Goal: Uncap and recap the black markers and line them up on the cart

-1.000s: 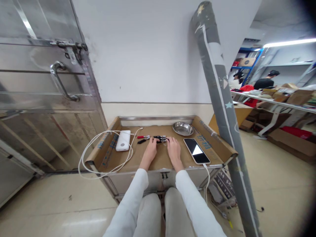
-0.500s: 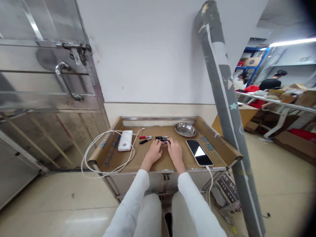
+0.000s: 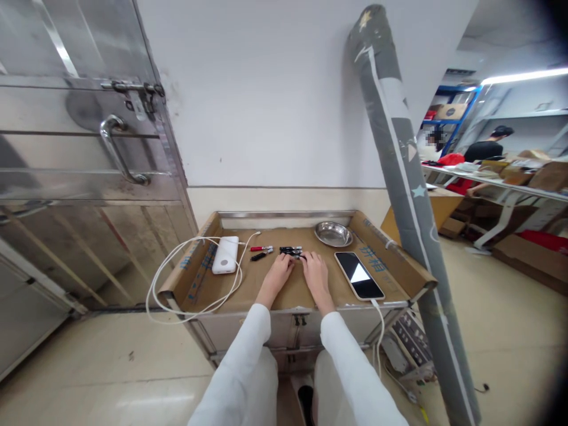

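Note:
My left hand (image 3: 278, 274) and my right hand (image 3: 316, 277) rest at the middle of the cardboard-lined cabinet top (image 3: 248, 290). The fingers of both are bent and closed on the two ends of a slim black pen-like stick (image 3: 303, 257), most of it hidden by the fingertips. Just beyond lies a row of black pen-like sticks (image 3: 290, 248) with silvery ends. To their left are a red stick (image 3: 260, 248) and another black one (image 3: 260, 256), the black one lying aslant. Their exact kind is too small to make out.
A white power bank (image 3: 226, 254) with a looped white cable (image 3: 153, 284) sits left. At right are a round metal dish (image 3: 333, 234) and a phone (image 3: 358, 276) on a cable. A tall grey roll (image 3: 410, 177) leans beside the cabinet. Two people are in the background.
Both hands keep nearly the same place and grip, with only small finger shifts. The view has tilted slightly, and my knees have moved.

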Tool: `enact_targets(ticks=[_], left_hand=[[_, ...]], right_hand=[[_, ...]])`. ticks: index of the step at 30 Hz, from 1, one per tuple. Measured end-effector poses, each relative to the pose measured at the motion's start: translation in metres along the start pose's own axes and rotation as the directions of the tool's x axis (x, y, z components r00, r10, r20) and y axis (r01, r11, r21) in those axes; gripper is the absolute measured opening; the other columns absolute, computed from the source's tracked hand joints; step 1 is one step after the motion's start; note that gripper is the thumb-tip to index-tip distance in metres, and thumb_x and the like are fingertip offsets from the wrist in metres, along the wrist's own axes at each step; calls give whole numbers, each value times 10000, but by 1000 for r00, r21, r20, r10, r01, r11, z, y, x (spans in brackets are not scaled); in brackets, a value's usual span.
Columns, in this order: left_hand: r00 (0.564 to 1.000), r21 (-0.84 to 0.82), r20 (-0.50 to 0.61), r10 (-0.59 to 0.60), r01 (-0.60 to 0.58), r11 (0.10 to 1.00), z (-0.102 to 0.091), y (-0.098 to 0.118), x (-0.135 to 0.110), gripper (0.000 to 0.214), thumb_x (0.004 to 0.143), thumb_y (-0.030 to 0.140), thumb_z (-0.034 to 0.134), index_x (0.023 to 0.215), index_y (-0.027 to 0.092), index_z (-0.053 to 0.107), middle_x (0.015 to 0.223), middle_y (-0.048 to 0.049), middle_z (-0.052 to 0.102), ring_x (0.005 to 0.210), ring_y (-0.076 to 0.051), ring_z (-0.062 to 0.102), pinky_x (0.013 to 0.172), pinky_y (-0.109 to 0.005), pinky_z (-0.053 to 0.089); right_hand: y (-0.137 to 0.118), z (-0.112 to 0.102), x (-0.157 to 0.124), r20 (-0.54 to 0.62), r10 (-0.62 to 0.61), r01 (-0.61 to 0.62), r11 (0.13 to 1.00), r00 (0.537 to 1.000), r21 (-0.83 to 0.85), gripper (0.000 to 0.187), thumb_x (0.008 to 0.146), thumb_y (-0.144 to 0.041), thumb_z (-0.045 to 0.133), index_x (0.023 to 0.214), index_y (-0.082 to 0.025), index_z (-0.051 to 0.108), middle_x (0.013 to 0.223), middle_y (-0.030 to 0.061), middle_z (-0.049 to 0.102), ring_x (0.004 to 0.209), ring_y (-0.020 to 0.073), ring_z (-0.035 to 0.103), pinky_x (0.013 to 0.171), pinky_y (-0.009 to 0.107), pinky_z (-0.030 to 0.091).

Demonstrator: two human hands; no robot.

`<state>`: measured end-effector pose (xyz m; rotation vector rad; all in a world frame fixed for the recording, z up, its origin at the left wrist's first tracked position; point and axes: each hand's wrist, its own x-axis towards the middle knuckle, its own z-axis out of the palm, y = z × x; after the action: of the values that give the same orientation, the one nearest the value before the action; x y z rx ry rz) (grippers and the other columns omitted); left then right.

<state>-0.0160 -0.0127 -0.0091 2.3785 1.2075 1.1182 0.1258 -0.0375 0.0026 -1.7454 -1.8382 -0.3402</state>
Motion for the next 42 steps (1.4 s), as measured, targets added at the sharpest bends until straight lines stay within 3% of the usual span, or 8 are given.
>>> enact_targets(ticks=[4, 11, 19, 25, 30, 35, 42], left_hand=[[1000, 10, -12, 16, -16, 1000, -1, 2, -1, 207, 894, 144, 418, 1050, 198, 542, 1040, -76, 533, 966, -178, 567, 908, -379, 478], [992, 12, -109, -70, 72, 997, -4, 3, 0, 132, 906, 172, 415, 955, 184, 538, 952, -69, 573, 917, -194, 574, 870, -383, 474], [984, -93, -22, -175, 173, 981, -12, 7, -4, 75, 849, 127, 512, 851, 183, 562, 883, -38, 635, 837, -164, 603, 802, -293, 466], [976, 44, -34, -214, 215, 976, -12, 6, -6, 54, 847, 141, 530, 838, 183, 563, 932, -48, 594, 866, -168, 588, 803, -293, 461], [974, 171, -73, -213, 222, 960, -10, 4, -1, 48, 849, 139, 529, 870, 177, 549, 933, -56, 568, 900, -181, 571, 836, -319, 457], [972, 262, -103, -210, 230, 937, -10, 6, 3, 47, 860, 127, 504, 874, 170, 516, 906, -55, 559, 912, -189, 555, 839, -336, 450], [979, 264, -98, -179, 199, 944, -10, 4, -4, 46, 879, 158, 490, 872, 171, 534, 929, -68, 562, 920, -189, 565, 840, -332, 452]], right_hand=[[-1, -1, 1, 18, -37, 37, 999, 999, 19, 252, 944, -240, 384, 1000, -194, 625, 913, 93, 612, 863, 210, 550, 772, 309, 408], [5, 11, 3, 55, -98, 90, 987, 994, 135, 197, 921, -245, 445, 967, -219, 635, 902, 68, 590, 839, 194, 553, 768, 300, 423], [7, 14, 2, 34, -92, 81, 967, 995, 241, 170, 905, -185, 448, 956, -186, 610, 942, 69, 575, 888, 200, 551, 815, 313, 424], [7, 14, 4, 55, -79, 61, 959, 995, 277, 171, 895, -168, 442, 880, -183, 611, 903, 70, 574, 861, 199, 557, 790, 307, 429], [5, 13, 4, 52, -72, 50, 937, 996, 345, 232, 900, -130, 373, 930, -176, 598, 940, 71, 573, 846, 181, 571, 779, 287, 435], [2, 8, 3, 14, -34, 29, 963, 999, 266, 258, 881, -96, 345, 905, -168, 592, 923, 75, 564, 851, 177, 556, 799, 281, 413], [0, 4, 1, 79, -41, 31, 991, 996, 128, 227, 861, -91, 399, 874, -179, 608, 913, 75, 576, 874, 188, 523, 817, 288, 374]])
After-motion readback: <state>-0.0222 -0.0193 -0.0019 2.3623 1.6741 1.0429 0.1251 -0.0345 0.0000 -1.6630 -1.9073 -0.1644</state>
